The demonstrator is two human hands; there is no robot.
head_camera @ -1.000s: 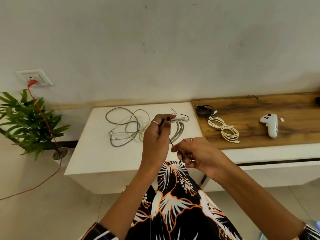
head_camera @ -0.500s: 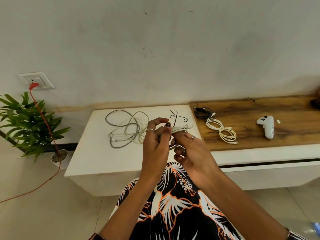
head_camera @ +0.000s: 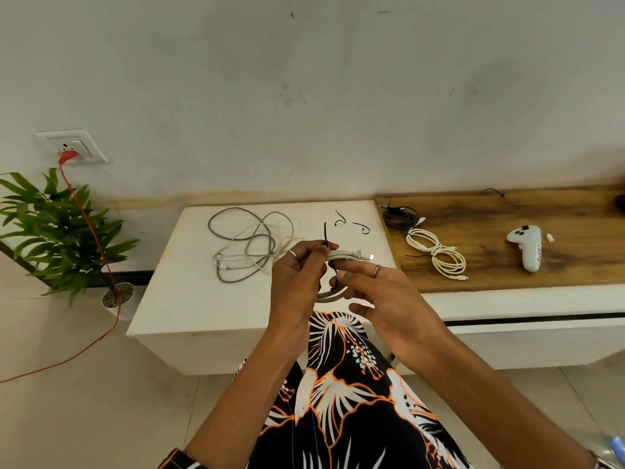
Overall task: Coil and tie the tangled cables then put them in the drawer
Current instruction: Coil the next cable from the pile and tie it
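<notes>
The person's left hand (head_camera: 297, 275) is gripping a coiled white cable (head_camera: 341, 257) above the near edge of the white table (head_camera: 189, 292), fingers curled round the bundle, with a thin black tie (head_camera: 325, 233) sticking up from the grip. The right hand (head_camera: 378, 292) is reaching in beside the coil, its fingers mostly straight and touching the loop's lower side; it is not clearly closing on anything. A tangled pile of grey and white cables (head_camera: 252, 247) is lying on the table behind the left hand. 2 loose black ties (head_camera: 351, 223) are lying nearby. On the wooden top (head_camera: 541, 265) to the right are lying a coiled black cable (head_camera: 400, 216), a coiled cream cable (head_camera: 436, 253) and a white controller (head_camera: 527, 243).
</notes>
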